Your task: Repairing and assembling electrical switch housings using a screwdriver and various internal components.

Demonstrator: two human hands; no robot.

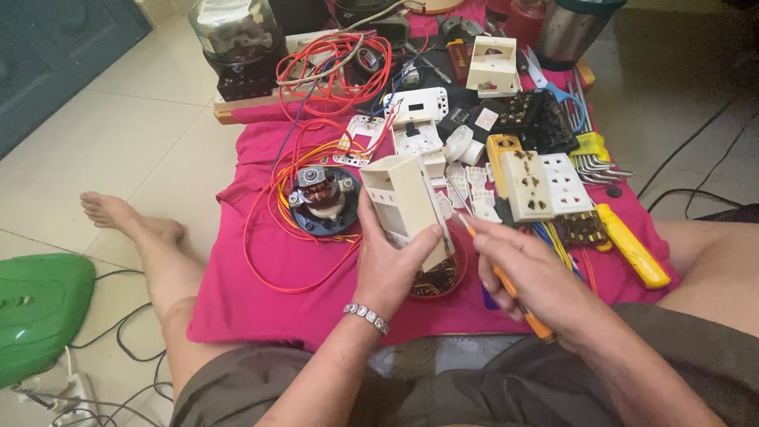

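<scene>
My left hand (389,265) grips a cream plastic switch box (405,202), held upright above the pink cloth (261,292). My right hand (526,273) holds an orange-handled screwdriver (518,300), whose thin metal shaft (457,202) points up and left toward the box's right side. A small round dish of brass parts (443,277) sits just under the box, partly hidden by my left hand.
On the cloth lie a blue round motor (322,199), coils of red wire (332,67), white socket plates (545,183), a black terminal block (538,119), a yellow-handled tool (632,245), hex keys (597,166). A green object (39,304) and cables are on the floor left.
</scene>
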